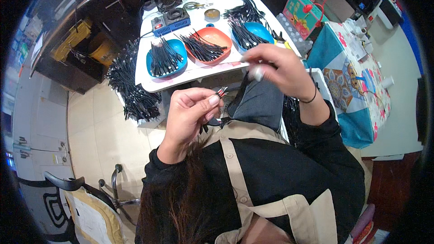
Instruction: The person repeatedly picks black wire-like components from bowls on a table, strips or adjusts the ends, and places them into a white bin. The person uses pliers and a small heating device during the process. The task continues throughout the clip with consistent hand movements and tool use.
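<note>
My left hand (192, 110), in front of my body, is closed on a short black cable. Its thumb and forefinger pinch the end, where thin red, white and dark wires (222, 91) stick out. My right hand (281, 68), blurred a little by motion, is over the table's near edge, by the right blue bowl (268, 31). Its thumb, with a whitish covering (257, 73), stands apart from the forefinger, and I see nothing between them. Black cables (244, 36) lie in that bowl. An orange bowl (221, 34) and another blue bowl (180, 47) also hold short black cables.
On the white table (199, 70) stand a blue device with a red switch (171, 21), a black fan (168, 0), a round tin (211, 15) and pliers (195, 5). A large pile of black cables (135, 83) is at the left. A cloth-covered surface (348, 77) stands right.
</note>
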Tool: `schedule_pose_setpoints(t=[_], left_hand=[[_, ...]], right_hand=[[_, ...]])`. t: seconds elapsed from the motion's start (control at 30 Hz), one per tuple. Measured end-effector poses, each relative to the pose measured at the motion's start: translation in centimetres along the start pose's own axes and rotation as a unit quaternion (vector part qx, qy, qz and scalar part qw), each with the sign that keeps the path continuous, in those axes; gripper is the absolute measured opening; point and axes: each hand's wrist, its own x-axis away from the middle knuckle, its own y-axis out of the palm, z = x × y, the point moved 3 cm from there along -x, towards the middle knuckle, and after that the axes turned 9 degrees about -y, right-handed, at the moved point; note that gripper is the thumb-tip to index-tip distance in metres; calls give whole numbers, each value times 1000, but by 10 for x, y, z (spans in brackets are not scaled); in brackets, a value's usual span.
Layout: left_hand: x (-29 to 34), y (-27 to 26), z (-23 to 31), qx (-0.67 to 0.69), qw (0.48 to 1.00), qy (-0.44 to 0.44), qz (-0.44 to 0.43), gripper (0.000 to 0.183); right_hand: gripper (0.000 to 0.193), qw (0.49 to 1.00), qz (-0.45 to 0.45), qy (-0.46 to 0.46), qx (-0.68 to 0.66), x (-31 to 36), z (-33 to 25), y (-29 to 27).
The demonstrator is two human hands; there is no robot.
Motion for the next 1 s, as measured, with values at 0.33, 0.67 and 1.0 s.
schedule_pose_setpoints(t=[0.33,0.67,1.0], left_hand=[[-4,9,1,6,999,-44,-26,14],[-1,26,9,-430,852,280,104,10],[-4,18,-4,-267,950,129,94,13]], right_hand=[[24,970,7,-233,75,1,-23,22],[16,998,4,-31,-48,17,0,40],[20,988,54,-115,88,27,-7,26]])
